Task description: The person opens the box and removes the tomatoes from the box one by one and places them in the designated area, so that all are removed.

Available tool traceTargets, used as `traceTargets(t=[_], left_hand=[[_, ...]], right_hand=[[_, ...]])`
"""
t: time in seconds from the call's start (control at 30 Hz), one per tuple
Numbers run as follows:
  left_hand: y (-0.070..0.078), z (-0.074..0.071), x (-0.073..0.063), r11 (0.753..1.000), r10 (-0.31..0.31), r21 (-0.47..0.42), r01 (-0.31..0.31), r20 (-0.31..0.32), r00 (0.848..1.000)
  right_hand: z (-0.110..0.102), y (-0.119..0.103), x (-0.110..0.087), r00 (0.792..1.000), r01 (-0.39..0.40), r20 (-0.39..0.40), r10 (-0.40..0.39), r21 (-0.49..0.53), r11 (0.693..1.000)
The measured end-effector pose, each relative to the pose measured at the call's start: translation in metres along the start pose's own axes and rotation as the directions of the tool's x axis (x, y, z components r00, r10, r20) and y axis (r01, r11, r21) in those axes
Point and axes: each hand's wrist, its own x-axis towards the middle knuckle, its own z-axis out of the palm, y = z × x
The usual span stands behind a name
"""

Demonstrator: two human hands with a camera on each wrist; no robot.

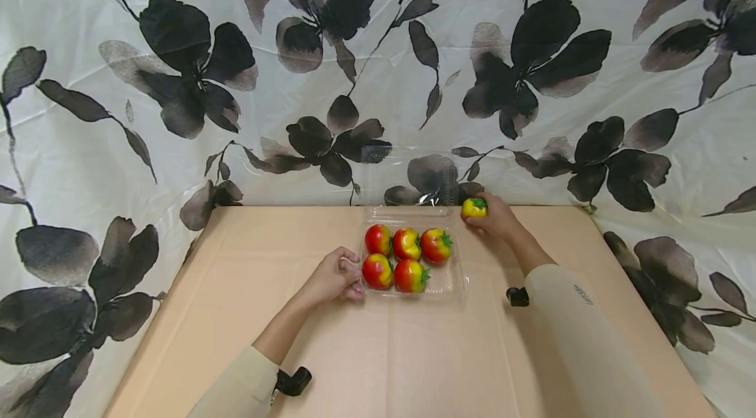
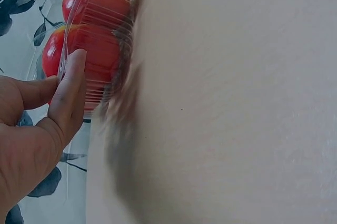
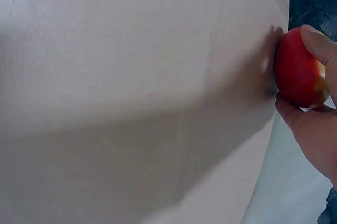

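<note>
A clear plastic clamshell box [image 1: 445, 281] sits on the table with its lid [image 1: 378, 175] raised at the back. Several red-and-yellow tomatoes [image 1: 407, 244] with green leafy tops lie inside in two rows, and the front right of the box shows bare plastic. My left hand [image 1: 335, 279] pinches the box's left wall between thumb and fingers, as the left wrist view also shows [image 2: 47, 113]. Beyond the box's back right corner, my right hand [image 1: 499, 216] grips another tomato [image 1: 474, 208]. In the right wrist view this tomato [image 3: 300, 68] is held between thumb and fingers close to the table's edge.
The light tan table [image 1: 331, 352] ends just behind the box. A white cloth with dark flowers [image 1: 413, 90] hangs behind and spreads along both sides. A black wrist camera [image 1: 293, 381] is strapped at the left sleeve, another [image 1: 518, 296] at the right.
</note>
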Motion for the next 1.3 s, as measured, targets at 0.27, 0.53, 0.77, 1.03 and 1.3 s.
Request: traceTargets(t=[0.27,0.53,0.77,1.03,1.3], left_hand=[[0.0001,-0.0002,0.0003,1.000,0.004,0.002,-0.004,0.000,1.000],[-0.0002,0.0010,-0.0011,1.000,0.002,-0.007,-0.002,0.001,1.000],[-0.0014,0.0009,-0.0004,1.000,0.002,-0.002,-0.002,-0.006,1.000],[-0.0024,0.0003,0.0012,1.000,0.009,0.005,-0.009,0.001,1.000],[-0.0017,0.0000,0.0013,1.000,0.008,0.012,-0.008,-0.004,1.000]], right_hand=[[-0.0002,0.0019,-0.0029,1.000,-0.002,0.003,0.002,0.007,1.000],[0.0008,0.0022,-0.0049,1.000,-0.004,0.003,0.004,0.039,0.999],[0.0011,0.0044,-0.0036,1.000,0.001,0.002,-0.001,0.058,0.998],[-0.0013,0.0050,-0.0045,1.000,0.002,0.010,-0.002,0.045,0.999],[-0.0016,0.0073,-0.0041,1.000,0.015,-0.005,-0.014,0.061,0.998]])
